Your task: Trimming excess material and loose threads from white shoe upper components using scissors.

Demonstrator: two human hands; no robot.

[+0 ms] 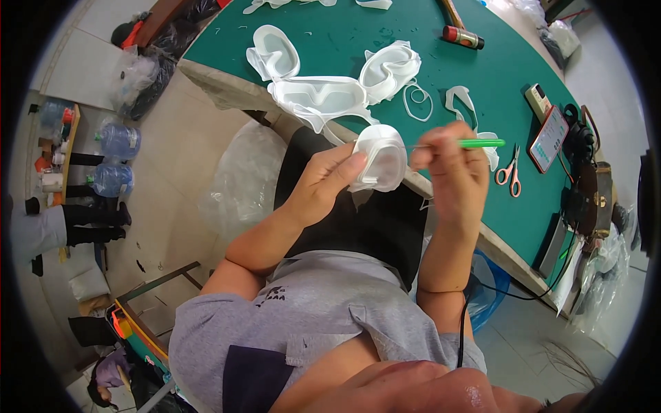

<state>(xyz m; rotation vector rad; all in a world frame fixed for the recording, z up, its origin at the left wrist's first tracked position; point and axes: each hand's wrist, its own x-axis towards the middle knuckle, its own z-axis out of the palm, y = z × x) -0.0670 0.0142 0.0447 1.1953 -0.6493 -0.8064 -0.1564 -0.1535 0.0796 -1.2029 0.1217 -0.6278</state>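
Observation:
My left hand (323,175) grips a white goggle piece (382,162) with a rounded rim and a see-through part, near the table's front edge. My right hand (456,165) is closed around a thin tool with a green handle (482,143). The tool's fine shaft points left at the goggle piece's edge; whether its tip touches cannot be made out. Beyond my hands, white goggle frames (318,96) lie on the green table (330,41), with another white frame (390,69) beside them. A thin white loop (418,102) and a curved white strip (461,103) lie close by.
Pink-handled scissors (509,179), a phone (549,138) and a mallet (463,37) with a red and black head rest on the table. A brown bag (593,199) sits at the right edge. Clear plastic sheeting (241,182) hangs left of my legs. People are at the far left.

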